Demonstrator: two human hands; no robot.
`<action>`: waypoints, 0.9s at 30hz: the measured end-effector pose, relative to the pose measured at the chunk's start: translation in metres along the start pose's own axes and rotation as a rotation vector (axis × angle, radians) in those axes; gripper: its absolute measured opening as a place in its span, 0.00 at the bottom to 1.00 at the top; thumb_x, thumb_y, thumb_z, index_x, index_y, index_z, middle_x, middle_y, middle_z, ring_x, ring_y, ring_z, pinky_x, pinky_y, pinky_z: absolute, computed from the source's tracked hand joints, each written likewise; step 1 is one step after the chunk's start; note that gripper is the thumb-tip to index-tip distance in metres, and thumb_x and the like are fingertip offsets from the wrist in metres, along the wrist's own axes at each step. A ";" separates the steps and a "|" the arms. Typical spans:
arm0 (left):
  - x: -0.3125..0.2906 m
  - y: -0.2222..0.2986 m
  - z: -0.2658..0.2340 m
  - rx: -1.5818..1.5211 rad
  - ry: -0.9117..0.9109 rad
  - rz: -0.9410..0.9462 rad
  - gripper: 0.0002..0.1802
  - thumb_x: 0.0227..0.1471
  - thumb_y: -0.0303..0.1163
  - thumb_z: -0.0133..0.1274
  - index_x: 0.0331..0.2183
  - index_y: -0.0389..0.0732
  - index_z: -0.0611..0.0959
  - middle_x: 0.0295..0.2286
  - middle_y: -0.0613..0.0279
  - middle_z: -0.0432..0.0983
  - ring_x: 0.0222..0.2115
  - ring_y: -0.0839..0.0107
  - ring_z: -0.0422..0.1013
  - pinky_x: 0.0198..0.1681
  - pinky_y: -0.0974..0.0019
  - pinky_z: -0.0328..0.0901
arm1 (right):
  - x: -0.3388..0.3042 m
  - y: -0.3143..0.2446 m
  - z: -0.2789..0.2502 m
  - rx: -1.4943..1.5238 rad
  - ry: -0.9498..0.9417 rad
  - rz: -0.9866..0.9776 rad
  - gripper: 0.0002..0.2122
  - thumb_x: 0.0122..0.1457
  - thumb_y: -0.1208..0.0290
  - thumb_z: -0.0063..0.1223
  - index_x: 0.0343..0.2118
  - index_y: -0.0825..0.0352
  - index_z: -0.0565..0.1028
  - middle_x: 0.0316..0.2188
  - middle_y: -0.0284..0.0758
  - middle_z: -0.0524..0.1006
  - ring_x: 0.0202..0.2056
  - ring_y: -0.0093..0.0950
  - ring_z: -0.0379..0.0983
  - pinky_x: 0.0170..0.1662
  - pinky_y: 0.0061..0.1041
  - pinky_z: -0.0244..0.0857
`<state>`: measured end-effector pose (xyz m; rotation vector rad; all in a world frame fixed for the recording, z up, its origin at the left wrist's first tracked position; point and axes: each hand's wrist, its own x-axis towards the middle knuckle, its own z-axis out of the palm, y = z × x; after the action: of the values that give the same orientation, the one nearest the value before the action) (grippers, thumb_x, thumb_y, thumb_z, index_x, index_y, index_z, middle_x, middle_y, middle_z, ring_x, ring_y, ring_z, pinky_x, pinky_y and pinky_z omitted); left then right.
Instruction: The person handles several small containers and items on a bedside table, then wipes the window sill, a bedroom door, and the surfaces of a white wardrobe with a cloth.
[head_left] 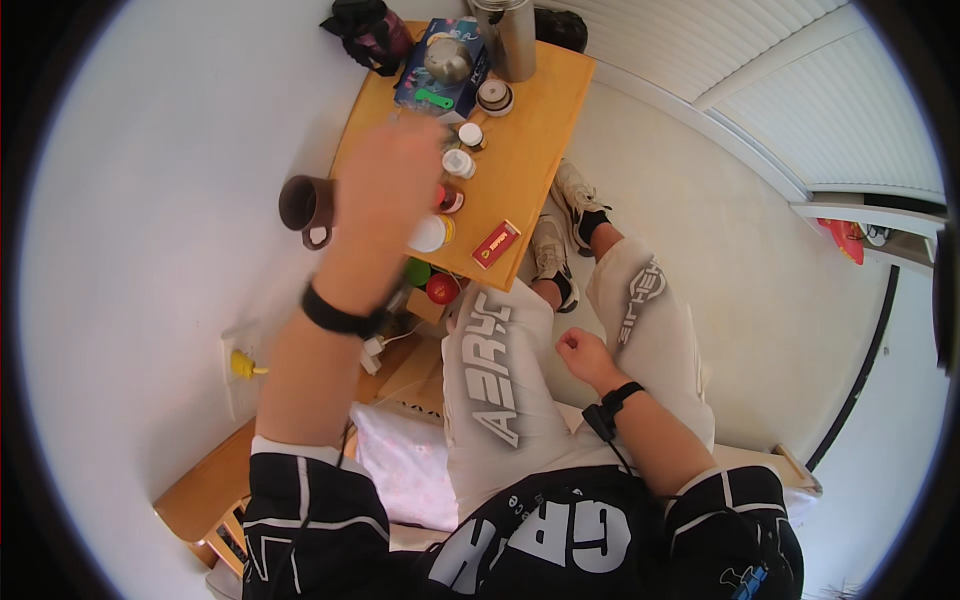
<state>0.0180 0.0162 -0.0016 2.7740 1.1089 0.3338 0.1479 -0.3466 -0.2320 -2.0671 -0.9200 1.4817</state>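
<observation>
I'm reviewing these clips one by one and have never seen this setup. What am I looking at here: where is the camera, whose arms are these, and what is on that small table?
There is no machine here. The single round picture comes from a fisheye camera worn on a seated person's head, looking down, so straight edges bend. The left hand is raised over a small wooden table and is blurred, so whether it holds anything cannot be told. The right hand rests closed on the person's thigh, with nothing visible in it. On the table stand several small white-capped jars, a red flat box, a metal flask and a blue box. A brown mug sits at the table's left edge.
</observation>
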 end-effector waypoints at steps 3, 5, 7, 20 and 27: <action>-0.017 0.082 0.022 -0.002 -0.086 0.225 0.06 0.53 0.31 0.54 0.34 0.41 0.82 0.31 0.54 0.80 0.34 0.58 0.76 0.34 0.60 0.73 | 0.000 0.000 -0.004 -0.014 -0.002 -0.018 0.10 0.58 0.66 0.57 0.35 0.70 0.79 0.29 0.41 0.81 0.30 0.33 0.78 0.37 0.31 0.71; -0.020 0.112 0.055 0.098 -0.201 0.164 0.04 0.51 0.31 0.54 0.32 0.44 0.81 0.31 0.58 0.78 0.36 0.59 0.77 0.36 0.60 0.73 | -0.002 -0.006 -0.003 -0.055 -0.008 0.022 0.10 0.58 0.66 0.56 0.35 0.68 0.79 0.29 0.42 0.81 0.32 0.38 0.79 0.39 0.33 0.71; -0.018 0.113 0.087 0.158 -0.209 0.086 0.04 0.51 0.31 0.54 0.32 0.44 0.81 0.31 0.59 0.79 0.37 0.61 0.77 0.36 0.61 0.73 | -0.007 -0.008 -0.002 -0.049 -0.016 0.015 0.10 0.58 0.66 0.56 0.35 0.68 0.79 0.29 0.42 0.81 0.32 0.37 0.79 0.39 0.33 0.71; -0.048 0.092 0.107 0.172 -0.182 -0.059 0.06 0.52 0.28 0.54 0.31 0.40 0.85 0.36 0.53 0.79 0.41 0.59 0.77 0.36 0.60 0.75 | -0.025 -0.004 -0.014 -0.038 -0.024 0.004 0.11 0.59 0.65 0.55 0.36 0.69 0.79 0.30 0.42 0.82 0.32 0.35 0.79 0.39 0.32 0.71; -0.110 0.116 -0.075 -0.456 0.137 -0.137 0.09 0.55 0.32 0.59 0.36 0.37 0.84 0.36 0.56 0.81 0.38 0.57 0.78 0.43 0.63 0.72 | -0.038 0.015 -0.023 -0.091 0.020 -0.067 0.13 0.59 0.63 0.55 0.37 0.71 0.79 0.29 0.40 0.81 0.32 0.33 0.77 0.38 0.31 0.70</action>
<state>-0.0016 -0.1407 0.0780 2.2933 1.0822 0.6744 0.1659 -0.3840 -0.2095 -2.0893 -1.0564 1.4059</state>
